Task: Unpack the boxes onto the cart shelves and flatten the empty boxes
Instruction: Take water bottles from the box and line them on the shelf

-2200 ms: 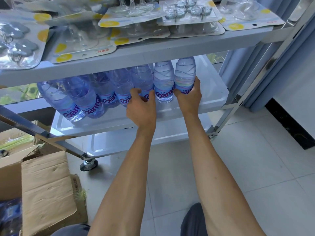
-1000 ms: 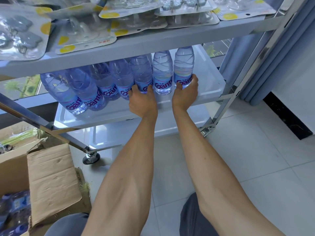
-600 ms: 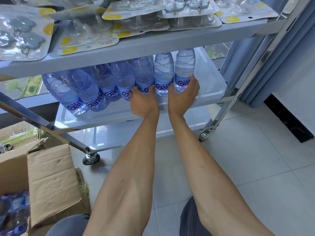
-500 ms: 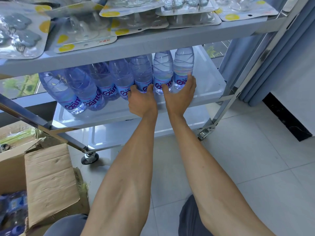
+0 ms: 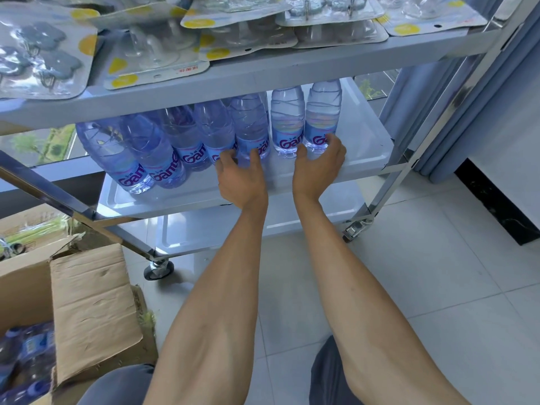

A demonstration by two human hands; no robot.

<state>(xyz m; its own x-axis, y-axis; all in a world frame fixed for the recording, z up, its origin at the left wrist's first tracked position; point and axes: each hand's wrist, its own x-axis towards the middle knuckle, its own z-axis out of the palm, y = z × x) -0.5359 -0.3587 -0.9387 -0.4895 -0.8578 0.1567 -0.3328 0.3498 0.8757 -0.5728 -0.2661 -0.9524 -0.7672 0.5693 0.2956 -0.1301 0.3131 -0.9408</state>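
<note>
Several clear water bottles with blue labels stand in a row on the cart's middle shelf. My left hand rests in front of the bottle fifth from the left, fingers spread around its base without gripping it. My right hand is open, fingers apart, fingertips just touching the base of the rightmost bottle. An open cardboard box sits on the floor at lower left, with more blue-labelled bottles inside.
The top shelf carries several blister packs of hooks. The bottom shelf shows beneath. Cart legs end in castors. A second box stands at far left. Blue curtains hang at right over a tiled floor.
Both hands have let go of the two rightmost bottles and drawn back slightly toward me; the fingers have spread. The bottles stay standing in the row.
</note>
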